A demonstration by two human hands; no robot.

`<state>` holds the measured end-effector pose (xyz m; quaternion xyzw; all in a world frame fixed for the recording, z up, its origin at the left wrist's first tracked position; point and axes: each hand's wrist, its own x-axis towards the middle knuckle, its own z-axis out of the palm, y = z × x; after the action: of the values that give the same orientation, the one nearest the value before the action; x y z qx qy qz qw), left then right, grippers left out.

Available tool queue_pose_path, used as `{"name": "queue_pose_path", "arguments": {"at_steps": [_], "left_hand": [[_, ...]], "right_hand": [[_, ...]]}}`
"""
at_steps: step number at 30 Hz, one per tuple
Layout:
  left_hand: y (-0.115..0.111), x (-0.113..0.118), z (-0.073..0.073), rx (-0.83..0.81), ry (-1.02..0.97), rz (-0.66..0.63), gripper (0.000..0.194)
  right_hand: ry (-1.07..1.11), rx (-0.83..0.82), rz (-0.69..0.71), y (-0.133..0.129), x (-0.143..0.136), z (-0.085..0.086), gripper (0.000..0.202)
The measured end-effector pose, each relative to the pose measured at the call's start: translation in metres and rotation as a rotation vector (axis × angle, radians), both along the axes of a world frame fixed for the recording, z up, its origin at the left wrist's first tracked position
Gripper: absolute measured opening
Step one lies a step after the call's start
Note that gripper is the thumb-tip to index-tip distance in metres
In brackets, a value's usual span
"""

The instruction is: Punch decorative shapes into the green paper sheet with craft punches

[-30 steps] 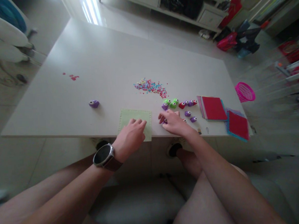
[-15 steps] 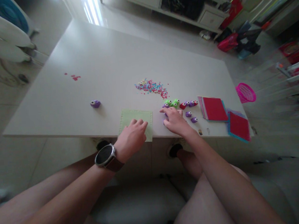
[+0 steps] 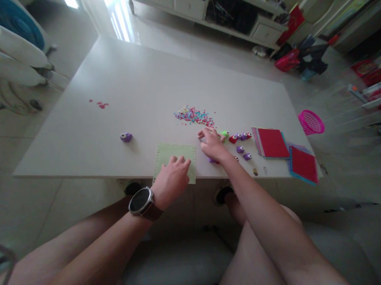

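Observation:
A light green sheet (image 3: 174,151) with small marks along its edges lies at the table's front edge. On it rests my left hand (image 3: 173,177), fingers curled and a watch on the wrist; whether it pinches anything is hidden. My right hand (image 3: 212,144) reaches over the left end of a group of small punches, its fingers bent. What it touches is partly covered by the fingers. Beside it show a green punch (image 3: 225,134), a red punch (image 3: 233,139) and purple punches (image 3: 240,149). Colourful paper bits (image 3: 193,115) lie just beyond this hand.
One purple punch (image 3: 126,137) stands apart on the left of the white table (image 3: 143,85), with red paper bits (image 3: 102,105) behind it. Stacks of red-topped paper (image 3: 273,143) lie on the right. A pink basket (image 3: 311,121) is beyond the right edge.
My right hand has moved a little left and away from me, over the green punches at the group's left end. My left hand stays on the sheet. The view has shifted slightly.

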<state>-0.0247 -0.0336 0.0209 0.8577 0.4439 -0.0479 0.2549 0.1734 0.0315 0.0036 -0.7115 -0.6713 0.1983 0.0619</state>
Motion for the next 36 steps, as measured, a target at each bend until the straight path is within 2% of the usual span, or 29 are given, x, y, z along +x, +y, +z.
{"name": "queue_pose_path", "arguments": {"at_steps": [3,6,16,24,31,36], "left_hand": [[0.000,-0.003,-0.001,-0.011,-0.017,-0.004,0.030],[0.000,-0.005,-0.003,-0.015,-0.034,-0.004,0.030],[-0.005,-0.002,-0.001,0.007,0.012,-0.028,0.040],[-0.006,0.001,-0.007,0.042,0.057,-0.059,0.050],[-0.003,0.004,-0.008,0.031,0.036,-0.044,0.046],[-0.002,0.002,-0.009,0.019,-0.004,-0.023,0.043]], "right_hand": [[-0.006,0.051,-0.042,0.005,0.003,-0.005,0.057],[-0.010,0.120,-0.090,0.004,0.012,-0.003,0.060],[-0.027,0.187,-0.068,-0.023,0.051,0.024,0.036],[0.010,0.044,-0.023,-0.038,0.085,0.036,0.029],[0.059,-0.148,0.057,-0.045,0.093,0.039,0.027],[-0.017,-0.309,0.129,-0.048,0.095,0.043,0.024]]}}
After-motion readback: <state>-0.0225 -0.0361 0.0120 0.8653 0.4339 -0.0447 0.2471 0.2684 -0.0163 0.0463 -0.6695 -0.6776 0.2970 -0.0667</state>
